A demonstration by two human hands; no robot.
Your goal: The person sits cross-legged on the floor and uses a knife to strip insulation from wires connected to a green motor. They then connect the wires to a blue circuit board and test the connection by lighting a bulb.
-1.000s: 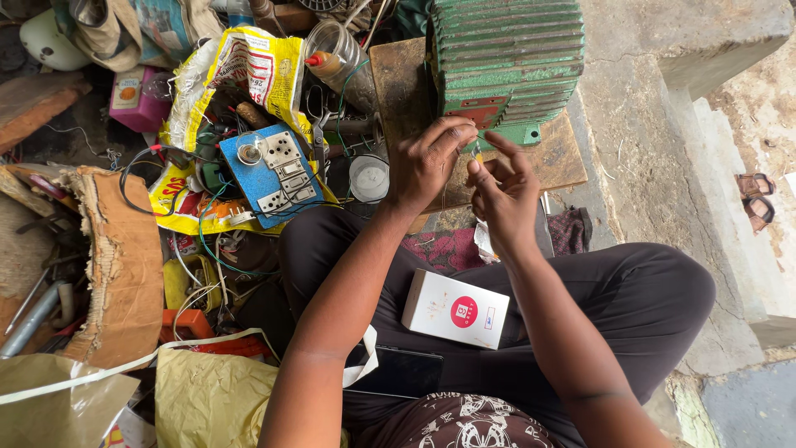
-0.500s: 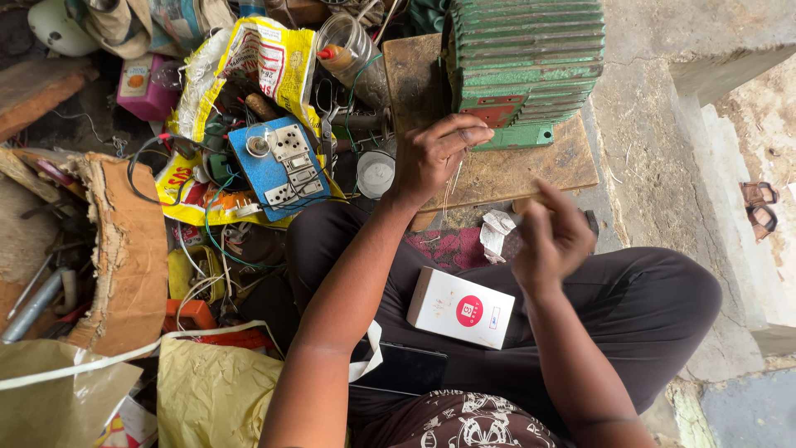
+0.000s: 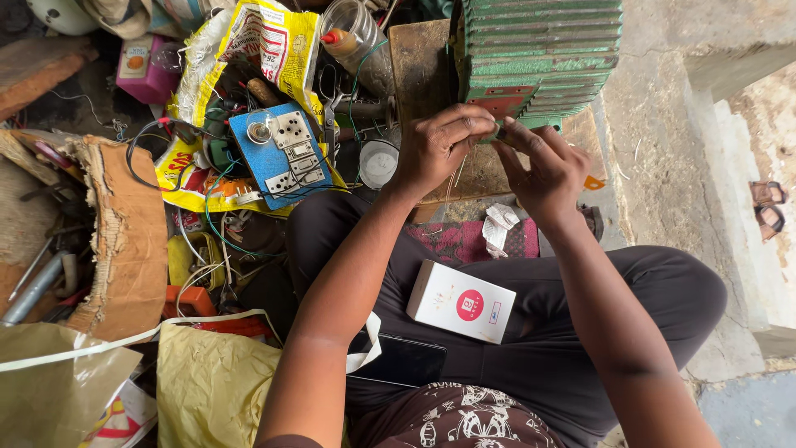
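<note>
Hands meet above a wooden board (image 3: 431, 75) — the left hand (image 3: 439, 149) and the right hand (image 3: 543, 170) pinch a small dark part (image 3: 499, 131) between their fingertips, fingers of both closed around it, just below the base of a green ribbed metal housing (image 3: 539, 50). What the part is cannot be made out at this size. The person sits cross-legged in dark trousers; a small white box with a red round mark (image 3: 460, 301) lies on the lap, and a dark phone (image 3: 398, 361) rests just below it. Crumpled paper (image 3: 500, 226) sits on a patterned cloth between the knees. To the left — a blue switchboard with sockets (image 3: 280, 153) tangled in green and white wires, a white cup (image 3: 379, 163) near the left wrist, a clear jar (image 3: 356, 37), a yellow printed bag (image 3: 274, 41) and torn cardboard (image 3: 124, 241).
</note>
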